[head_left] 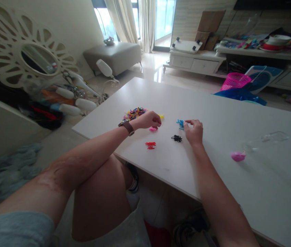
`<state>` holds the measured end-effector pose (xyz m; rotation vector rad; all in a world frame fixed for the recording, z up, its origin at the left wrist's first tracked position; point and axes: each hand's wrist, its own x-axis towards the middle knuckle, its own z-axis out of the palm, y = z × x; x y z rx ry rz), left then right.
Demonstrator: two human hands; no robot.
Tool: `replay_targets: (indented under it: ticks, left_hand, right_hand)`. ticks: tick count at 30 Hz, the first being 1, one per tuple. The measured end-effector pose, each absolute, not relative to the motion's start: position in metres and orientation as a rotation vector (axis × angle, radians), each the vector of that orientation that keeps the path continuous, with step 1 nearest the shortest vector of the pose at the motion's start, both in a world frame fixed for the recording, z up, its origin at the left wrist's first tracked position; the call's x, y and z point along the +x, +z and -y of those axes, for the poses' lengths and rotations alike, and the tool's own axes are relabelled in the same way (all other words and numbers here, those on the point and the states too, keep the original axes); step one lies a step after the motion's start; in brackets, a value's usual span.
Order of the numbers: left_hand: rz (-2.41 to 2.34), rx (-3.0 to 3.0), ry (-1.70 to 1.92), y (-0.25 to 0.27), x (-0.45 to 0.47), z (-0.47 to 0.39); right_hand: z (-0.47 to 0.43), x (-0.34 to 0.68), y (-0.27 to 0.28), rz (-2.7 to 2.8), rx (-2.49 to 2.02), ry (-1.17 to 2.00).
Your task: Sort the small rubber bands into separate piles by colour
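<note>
Right hand [194, 131] is resting at four o'clock of the blue pile [180, 122], left hand [150, 120] at nine (can't tell either grip); single-colour piles [150, 145] are lying apart, presumably avoiding mixing.

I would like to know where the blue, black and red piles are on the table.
Blue pile [180, 123]: head view, its visible middle.
Black pile [177, 138]: head view, its dense centre.
Red pile [150, 145]: head view, its middle.

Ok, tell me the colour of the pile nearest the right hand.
The pile is blue, seen best in the head view.
</note>
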<state>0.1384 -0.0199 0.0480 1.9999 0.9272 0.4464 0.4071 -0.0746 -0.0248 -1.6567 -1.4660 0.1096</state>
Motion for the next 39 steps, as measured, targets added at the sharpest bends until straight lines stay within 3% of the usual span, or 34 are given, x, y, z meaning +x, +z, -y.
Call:
replay_targets:
  ticks: [10, 16, 20, 30, 39]
  left_hand:
    - [-0.858, 2.062, 0.287, 0.052, 0.128, 0.015]
    - [-0.747, 2.006, -0.168, 0.063, 0.126, 0.025]
    - [-0.715, 1.914, -0.260, 0.061, 0.128, 0.029]
    - [-0.909, 2.090, 0.114, 0.057, 0.122, 0.018]
    - [-0.894, 2.010, 0.201, 0.050, 0.118, 0.015]
  right_hand:
    - [0.081, 0.396, -0.018, 1.508, -1.541, 0.196]
    - [0.080, 0.397, -0.019, 1.510, -1.538, 0.219]
    - [0.080, 0.397, -0.020, 1.517, -1.529, 0.231]
    - [0.080, 0.396, -0.021, 1.505, -1.523, 0.253]
    - [0.086, 0.387, -0.011, 1.520, -1.456, 0.344]
